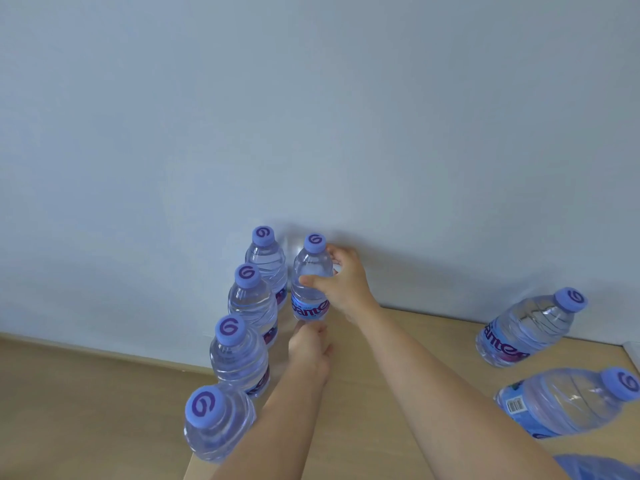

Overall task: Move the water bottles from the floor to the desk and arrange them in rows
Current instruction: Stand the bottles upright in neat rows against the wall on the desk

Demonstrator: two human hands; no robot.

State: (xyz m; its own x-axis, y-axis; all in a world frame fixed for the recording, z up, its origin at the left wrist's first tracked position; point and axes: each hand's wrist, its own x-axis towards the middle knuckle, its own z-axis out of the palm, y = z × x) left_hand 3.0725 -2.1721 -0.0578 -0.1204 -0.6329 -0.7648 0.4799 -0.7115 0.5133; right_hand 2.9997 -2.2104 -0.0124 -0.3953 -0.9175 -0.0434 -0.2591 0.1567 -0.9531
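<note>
Standing upright at the far edge of the desk (398, 393), against the wall (311, 98), a water bottle (310, 282) is gripped around its upper body by the right hand (341, 282), thumb in front and fingers curled behind. Its base is touched by the left hand (310, 351) (whether those fingers pinch it cannot be told). Just to its left, a row of four bottles (247, 306) is lined up toward the near edge. Two more bottles (526, 327) are seen well apart on the right.

bottle row (242, 327) left on desk (398, 358)
</note>
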